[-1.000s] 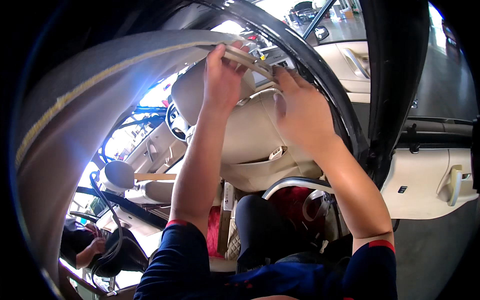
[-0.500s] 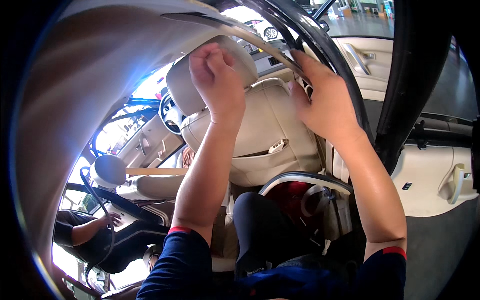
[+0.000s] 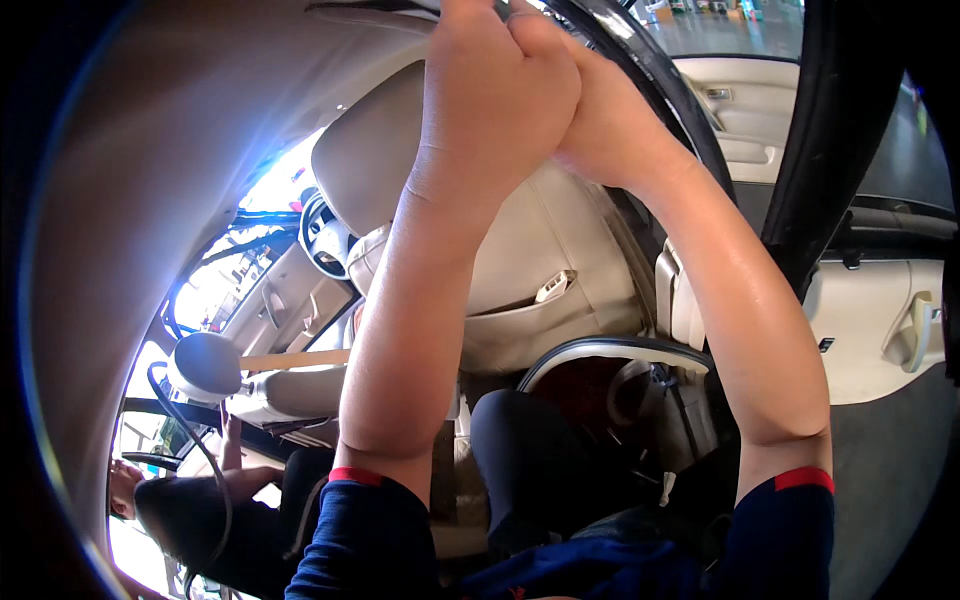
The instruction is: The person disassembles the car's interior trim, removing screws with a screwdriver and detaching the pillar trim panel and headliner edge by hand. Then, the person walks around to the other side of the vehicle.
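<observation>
Both hands met at the black door-frame trim (image 3: 640, 60) by the roof's edge: the left hand (image 3: 495, 90) and right hand (image 3: 600, 120) were pressed together, their fingertips cut off, so their grip couldn't be told. The beige seat back (image 3: 540, 260) sat below; another person (image 3: 200, 510) crouched lower left.

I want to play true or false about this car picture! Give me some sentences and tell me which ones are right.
1. Both hands, left hand and right hand, are raised up to the roof edge. True.
2. The seat back is bright green. False: it is beige.
3. The car door stands open. True.
4. The hands are far apart. False: they touch each other.
5. Another person is at the far lower left. True.
</observation>
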A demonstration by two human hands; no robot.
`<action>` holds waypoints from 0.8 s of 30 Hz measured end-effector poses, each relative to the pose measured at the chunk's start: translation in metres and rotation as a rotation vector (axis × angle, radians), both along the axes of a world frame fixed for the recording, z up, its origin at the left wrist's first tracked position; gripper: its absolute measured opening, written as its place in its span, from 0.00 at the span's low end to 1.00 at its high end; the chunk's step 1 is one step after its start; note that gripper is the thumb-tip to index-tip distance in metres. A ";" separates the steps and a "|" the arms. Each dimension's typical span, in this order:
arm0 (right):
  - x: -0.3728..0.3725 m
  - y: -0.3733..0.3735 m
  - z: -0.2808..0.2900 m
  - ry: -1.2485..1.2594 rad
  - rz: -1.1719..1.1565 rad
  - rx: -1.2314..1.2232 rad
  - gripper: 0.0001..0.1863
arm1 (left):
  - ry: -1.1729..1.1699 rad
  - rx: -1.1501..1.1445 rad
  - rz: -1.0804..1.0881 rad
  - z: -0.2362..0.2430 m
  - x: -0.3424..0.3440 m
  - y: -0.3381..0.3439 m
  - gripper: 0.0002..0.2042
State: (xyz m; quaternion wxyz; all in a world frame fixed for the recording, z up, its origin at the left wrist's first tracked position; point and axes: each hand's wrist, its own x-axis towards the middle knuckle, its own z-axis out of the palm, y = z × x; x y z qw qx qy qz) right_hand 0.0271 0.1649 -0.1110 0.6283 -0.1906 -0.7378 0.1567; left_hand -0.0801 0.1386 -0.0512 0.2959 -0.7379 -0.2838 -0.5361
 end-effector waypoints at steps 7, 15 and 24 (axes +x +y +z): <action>0.003 0.001 0.009 -0.033 0.086 -0.252 0.31 | 0.283 0.066 0.435 0.026 -0.009 0.037 0.30; 0.013 0.011 0.005 0.049 0.156 -0.140 0.30 | -0.615 -0.793 -0.451 0.034 0.001 0.052 0.16; 0.011 0.020 -0.001 0.085 0.172 0.039 0.40 | -0.201 -0.482 0.227 0.053 0.028 0.018 0.21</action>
